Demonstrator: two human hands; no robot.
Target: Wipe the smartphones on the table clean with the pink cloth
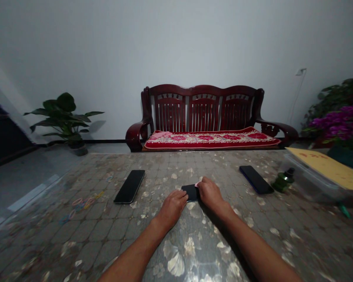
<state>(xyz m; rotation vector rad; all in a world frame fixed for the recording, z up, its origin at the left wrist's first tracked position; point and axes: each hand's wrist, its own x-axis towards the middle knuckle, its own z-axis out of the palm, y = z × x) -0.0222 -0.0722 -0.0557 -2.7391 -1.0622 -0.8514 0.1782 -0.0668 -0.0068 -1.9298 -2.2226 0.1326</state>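
Between my two hands a dark smartphone (pixel 190 193) lies flat on the patterned tabletop (pixel 176 250), its ends partly covered by fingers. My left hand (pixel 173 204) is closed on the phone's left end, fingers together at its edge. Over the right end, my right hand (pixel 209 192) pinches a small pink piece (pixel 197 184) that looks like cloth or paper; only a corner of it shows. A second black phone (pixel 130 187) lies to the left of my hands. Off to the right is a third phone (pixel 255 180) with a bluish edge. Neither hand touches those two.
Colourful rubber bands (pixel 86 201) lie scattered at left. On the right stand a green bottle (pixel 283 180) and a clear plastic box (pixel 312 186) with yellow paper (pixel 329 166) on top. Purple flowers (pixel 341 121) are beyond it. A wooden bench (pixel 202 103) stands behind the table.
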